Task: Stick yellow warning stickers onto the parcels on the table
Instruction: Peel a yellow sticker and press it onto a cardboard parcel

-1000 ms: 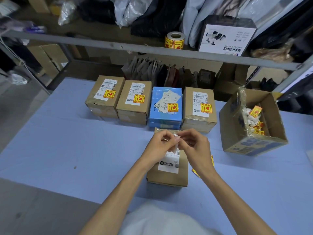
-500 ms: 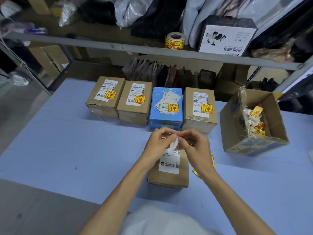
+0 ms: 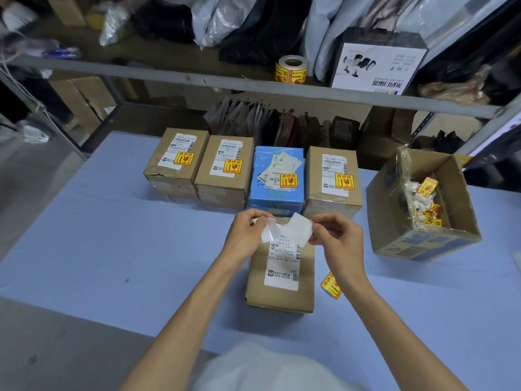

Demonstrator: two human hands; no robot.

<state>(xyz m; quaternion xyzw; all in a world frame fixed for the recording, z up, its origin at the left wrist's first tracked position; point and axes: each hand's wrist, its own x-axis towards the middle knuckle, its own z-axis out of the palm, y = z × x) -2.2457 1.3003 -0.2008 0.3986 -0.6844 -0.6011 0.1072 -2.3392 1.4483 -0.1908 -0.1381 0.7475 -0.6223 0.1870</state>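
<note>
Pinching white slips (image 3: pixel 300 231), left hand (image 3: pixel 244 235) and right hand (image 3: pixel 339 239) hide the parcel's (image 3: pixel 282 294) far end; carton (image 3: pixel 423 246) nearby.

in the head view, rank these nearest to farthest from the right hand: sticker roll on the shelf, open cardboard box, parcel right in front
1. parcel, on the table directly beneath the right hand
2. open cardboard box, on the table off to the right
3. sticker roll, up on the shelf at the back

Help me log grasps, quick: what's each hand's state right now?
Left hand: pinches a glossy paper piece.
Right hand: pinches a white paper square.
</note>
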